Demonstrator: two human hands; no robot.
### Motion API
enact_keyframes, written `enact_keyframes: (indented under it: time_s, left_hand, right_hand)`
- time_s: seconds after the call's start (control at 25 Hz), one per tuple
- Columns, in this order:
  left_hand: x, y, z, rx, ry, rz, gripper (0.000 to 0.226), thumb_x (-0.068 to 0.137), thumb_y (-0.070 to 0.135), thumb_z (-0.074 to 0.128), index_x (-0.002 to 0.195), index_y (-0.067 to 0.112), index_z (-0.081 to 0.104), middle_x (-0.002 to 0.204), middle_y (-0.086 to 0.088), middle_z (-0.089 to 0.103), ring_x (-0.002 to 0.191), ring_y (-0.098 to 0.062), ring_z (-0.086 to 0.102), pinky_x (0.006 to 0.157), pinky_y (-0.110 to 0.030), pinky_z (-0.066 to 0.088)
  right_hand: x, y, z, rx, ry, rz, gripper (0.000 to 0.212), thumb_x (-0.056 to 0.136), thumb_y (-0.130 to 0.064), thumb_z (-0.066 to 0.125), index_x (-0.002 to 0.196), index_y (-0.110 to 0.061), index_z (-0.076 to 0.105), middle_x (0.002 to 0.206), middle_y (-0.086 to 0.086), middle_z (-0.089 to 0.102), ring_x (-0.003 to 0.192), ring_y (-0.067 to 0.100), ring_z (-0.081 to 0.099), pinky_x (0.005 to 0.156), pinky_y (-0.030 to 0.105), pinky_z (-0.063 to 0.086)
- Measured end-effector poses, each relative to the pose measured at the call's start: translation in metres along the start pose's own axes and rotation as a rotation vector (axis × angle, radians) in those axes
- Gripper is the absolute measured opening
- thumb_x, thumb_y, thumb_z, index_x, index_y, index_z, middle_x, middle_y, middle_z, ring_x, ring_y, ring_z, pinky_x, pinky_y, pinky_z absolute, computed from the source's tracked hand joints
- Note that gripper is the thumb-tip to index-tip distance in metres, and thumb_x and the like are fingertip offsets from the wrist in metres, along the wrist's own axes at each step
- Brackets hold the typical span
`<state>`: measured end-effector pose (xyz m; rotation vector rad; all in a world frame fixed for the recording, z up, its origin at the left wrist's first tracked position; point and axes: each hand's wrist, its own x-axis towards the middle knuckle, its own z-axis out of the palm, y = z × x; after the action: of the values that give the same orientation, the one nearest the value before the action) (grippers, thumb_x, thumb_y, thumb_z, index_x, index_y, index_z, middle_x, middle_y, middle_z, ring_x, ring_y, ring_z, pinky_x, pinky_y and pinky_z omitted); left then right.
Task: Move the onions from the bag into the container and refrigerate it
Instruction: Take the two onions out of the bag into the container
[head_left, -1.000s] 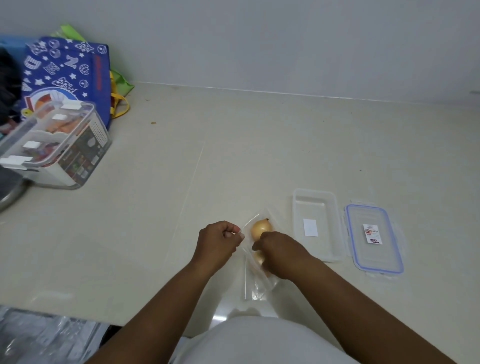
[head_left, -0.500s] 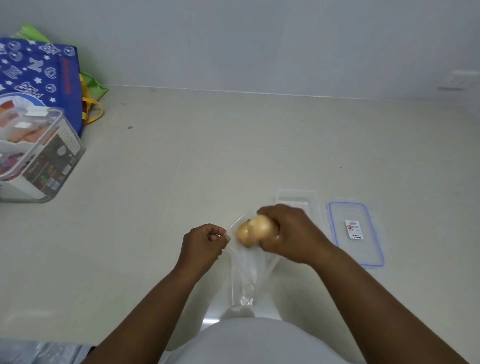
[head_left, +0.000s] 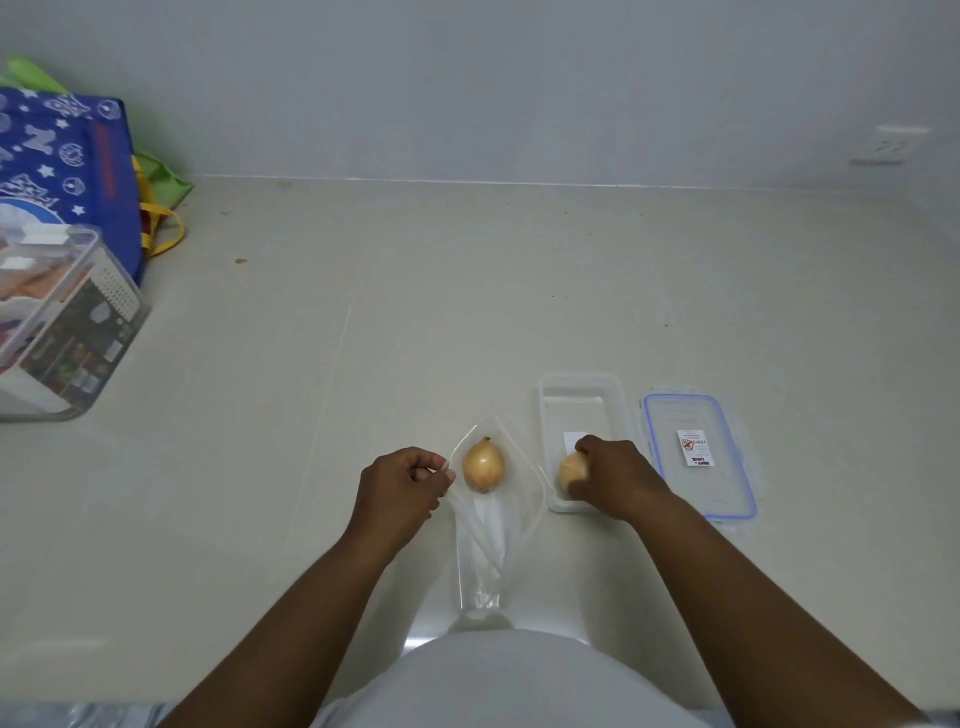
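Note:
A clear plastic bag (head_left: 493, 540) lies on the counter in front of me with one yellow onion (head_left: 483, 464) inside its open mouth. My left hand (head_left: 400, 491) pinches the bag's left edge. My right hand (head_left: 615, 483) grips a second onion (head_left: 571, 470) at the near end of the clear rectangular container (head_left: 579, 397), just right of the bag. The container's blue-rimmed lid (head_left: 698, 457) lies flat to the right of it.
A large clear storage box (head_left: 67, 322) with packets stands at the left edge, with a blue patterned shopping bag (head_left: 67, 171) behind it. A wall runs along the back of the pale counter (head_left: 415, 312), with a socket (head_left: 898, 148) at right.
My right hand lifted an onion out of the bag and carried it right, down into the container's near end. My left hand stayed on the bag's edge.

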<state>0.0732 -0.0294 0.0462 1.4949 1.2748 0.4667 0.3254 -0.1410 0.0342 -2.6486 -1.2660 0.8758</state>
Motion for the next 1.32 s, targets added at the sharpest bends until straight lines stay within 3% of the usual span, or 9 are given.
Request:
enact_keyframes:
  time_s: [0.2,0.36,0.48,0.56,0.64,0.72,0.96,1.12,1.32]
  left_hand:
    - [0.000,-0.001,-0.002,0.004,0.008,0.003,0.004,0.077,0.021,0.076,0.078,0.023,0.072,0.060,0.005,0.071,0.048,-0.005,0.062,0.047,-0.019,0.048]
    - [-0.002,-0.001,-0.001,0.004,0.015,0.001,0.003,0.077,0.022,0.075,0.077,0.023,0.072,0.058,0.005,0.070,0.048,-0.005,0.062,0.047,-0.020,0.049]
    - [-0.002,0.001,-0.001,0.013,0.019,0.009,0.003,0.078,0.023,0.075,0.077,0.023,0.072,0.059,0.004,0.070,0.048,-0.004,0.062,0.046,-0.019,0.049]
    - [-0.003,0.002,-0.001,0.022,0.020,0.009,0.003,0.079,0.023,0.075,0.078,0.023,0.072,0.062,0.001,0.071,0.049,-0.004,0.063,0.047,-0.019,0.049]
    - [-0.004,0.002,-0.001,0.022,0.015,0.008,0.004,0.079,0.021,0.075,0.079,0.023,0.072,0.066,-0.002,0.071,0.049,-0.004,0.063,0.049,-0.020,0.049]
    - [-0.006,0.002,-0.002,0.013,0.012,0.003,0.004,0.078,0.020,0.075,0.079,0.022,0.072,0.069,-0.005,0.070,0.049,-0.004,0.063,0.049,-0.021,0.050]
    - [-0.007,-0.001,-0.005,0.018,0.029,-0.010,0.003,0.078,0.020,0.075,0.079,0.021,0.072,0.071,-0.007,0.072,0.049,-0.003,0.063,0.048,-0.019,0.049]
    - [-0.009,-0.002,-0.001,0.030,0.020,-0.010,0.002,0.079,0.021,0.074,0.079,0.022,0.072,0.067,-0.002,0.072,0.049,-0.003,0.063,0.048,-0.019,0.049]
    - [-0.005,-0.002,-0.003,0.010,0.057,-0.018,0.007,0.079,0.020,0.074,0.074,0.024,0.071,0.059,0.004,0.071,0.046,-0.003,0.061,0.046,-0.019,0.049]
  right_hand:
    - [-0.010,-0.001,-0.005,-0.056,0.077,-0.054,0.062,0.085,-0.037,0.064,0.141,-0.021,0.043,0.139,0.004,0.052,0.128,0.023,0.046,0.099,0.032,0.040]
    - [-0.043,-0.049,-0.020,0.259,0.424,-0.432,0.037,0.084,-0.033,0.069,0.118,-0.020,0.065,0.115,-0.001,0.069,0.103,0.015,0.063,0.091,0.032,0.051]
    - [-0.055,-0.090,-0.008,0.190,0.183,-0.662,0.025,0.086,-0.025,0.060,0.109,-0.020,0.068,0.101,-0.001,0.071,0.090,0.014,0.066,0.081,0.032,0.053]
    - [-0.046,-0.103,0.012,-0.003,0.062,-0.591,0.031,0.089,-0.016,0.053,0.119,-0.012,0.061,0.118,0.008,0.063,0.110,0.025,0.060,0.089,0.036,0.050]
    - [-0.033,-0.106,0.029,-0.159,0.012,-0.483,0.049,0.090,-0.007,0.051,0.138,-0.004,0.041,0.149,0.015,0.038,0.139,0.032,0.034,0.107,0.040,0.040]
    - [-0.024,-0.104,0.040,-0.320,-0.025,-0.463,0.066,0.090,-0.004,0.053,0.147,0.000,0.022,0.159,0.016,0.016,0.148,0.030,0.012,0.112,0.040,0.034]
    - [-0.009,-0.093,0.054,-0.499,0.082,-0.522,0.031,0.079,-0.002,0.057,0.110,-0.007,0.056,0.126,0.018,0.043,0.096,0.035,0.054,0.072,0.039,0.045]
    - [-0.011,-0.084,0.046,-0.435,-0.002,-0.522,0.039,0.081,-0.014,0.060,0.120,-0.015,0.056,0.117,0.012,0.051,0.100,0.033,0.059,0.078,0.038,0.050]
    - [-0.037,-0.077,-0.009,0.074,-0.009,-0.656,0.056,0.069,-0.045,0.076,0.120,-0.035,0.056,0.116,-0.008,0.061,0.102,0.010,0.058,0.085,0.027,0.047]
